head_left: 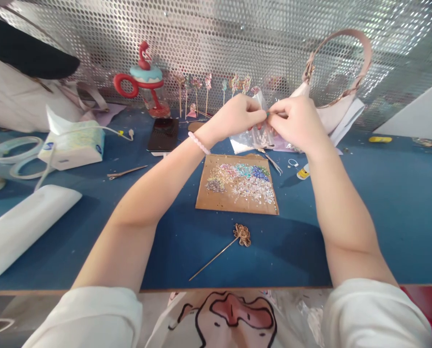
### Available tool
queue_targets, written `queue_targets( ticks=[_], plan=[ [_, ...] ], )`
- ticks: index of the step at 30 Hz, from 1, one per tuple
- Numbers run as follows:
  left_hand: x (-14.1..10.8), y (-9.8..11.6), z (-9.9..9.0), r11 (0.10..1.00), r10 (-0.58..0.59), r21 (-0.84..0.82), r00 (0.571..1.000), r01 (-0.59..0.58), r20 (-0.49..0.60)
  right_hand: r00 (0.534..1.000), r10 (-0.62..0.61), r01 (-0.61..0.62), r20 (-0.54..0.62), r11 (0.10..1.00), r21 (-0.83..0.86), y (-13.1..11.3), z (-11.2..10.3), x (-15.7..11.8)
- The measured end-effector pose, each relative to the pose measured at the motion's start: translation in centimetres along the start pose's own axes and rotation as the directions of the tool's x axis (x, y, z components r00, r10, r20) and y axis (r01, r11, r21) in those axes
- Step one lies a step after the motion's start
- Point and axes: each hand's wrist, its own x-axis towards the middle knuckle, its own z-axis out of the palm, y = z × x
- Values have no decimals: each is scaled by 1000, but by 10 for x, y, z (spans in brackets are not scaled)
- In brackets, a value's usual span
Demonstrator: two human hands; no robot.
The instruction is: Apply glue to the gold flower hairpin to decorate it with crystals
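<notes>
Both hands meet at the back of the table, over a small clear plastic bag (260, 100). My left hand (242, 115), with a pink bead bracelet at the wrist, pinches the bag's edge. Thumb and fingers of my right hand (294, 120) are pinched together at the same bag, close to the left fingertips. What lies inside the bag is partly hidden by the hands. Below them, a cardboard sheet (219, 198) carries heaps of coloured rhinestones (254, 188). Nearer to me lies a gold flower hairpin (242, 235) with a long thin stem.
Tweezers (274, 164) and a small yellow-labelled bottle (303, 172) lie right of the cardboard. Several decorated sticks (208, 83) stand behind, beside a red-handled cup (153, 92) and a phone (163, 135). A tissue pack (78, 145) and white lamp-like device (30, 227) are left; a handbag (332, 113) is right.
</notes>
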Motion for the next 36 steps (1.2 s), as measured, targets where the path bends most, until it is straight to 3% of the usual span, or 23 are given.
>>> queue_targets(
  ticks=[5,15,19,22,27,31,36],
  plan=[
    [1,-4,1,998,61,9,998,-61,-7,1000,-22,20,-15,993,-113,-5,0,0],
    [0,-1,1,995,93,51,995,-91,-39,1000,-10,8,-18,995,-96,-5,2,1],
    [-4,6,1,992,114,60,993,-115,17,993,46,-64,-107,983,-173,5,1,4],
    [-7,9,1,986,122,104,991,-127,50,991,76,-95,-109,979,-182,18,-1,6],
    [-7,10,-8,979,36,198,998,-46,56,988,88,-118,-125,958,-261,29,-2,5],
    [-7,14,-15,980,60,187,997,-70,58,995,-81,59,-61,953,-296,18,-2,1],
    [-8,14,-18,986,111,116,992,-118,60,958,-280,281,58,887,-366,-3,-7,-2]
  ],
)
